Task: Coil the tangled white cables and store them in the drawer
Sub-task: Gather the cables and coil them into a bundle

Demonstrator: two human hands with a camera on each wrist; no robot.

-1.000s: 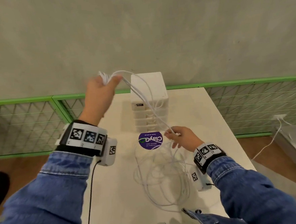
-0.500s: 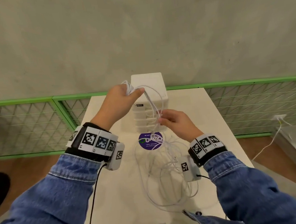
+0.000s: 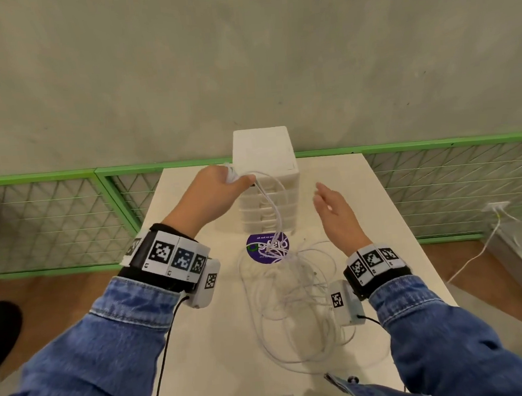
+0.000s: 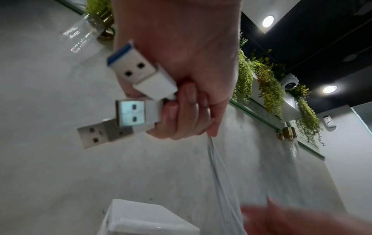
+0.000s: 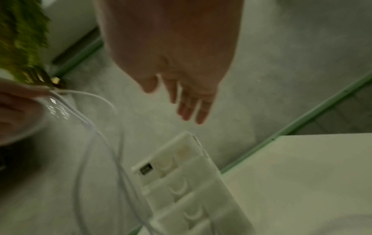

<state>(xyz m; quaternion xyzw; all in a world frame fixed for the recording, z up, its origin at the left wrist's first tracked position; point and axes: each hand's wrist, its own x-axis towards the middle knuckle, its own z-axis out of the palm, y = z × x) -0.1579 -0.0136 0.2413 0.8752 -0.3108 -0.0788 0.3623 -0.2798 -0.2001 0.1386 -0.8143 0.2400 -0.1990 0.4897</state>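
Head view: white cables mostly loose tangle on surface, strands rising past drawer unit to my left hand. Left grip clenched round three USB plugs. Right hand, half second ago pinching strands at drawers, now released, fingers spread, apart from cables. Probably reaching for next loop; wrist view blurred. Coiling barely begun, drawers shut.
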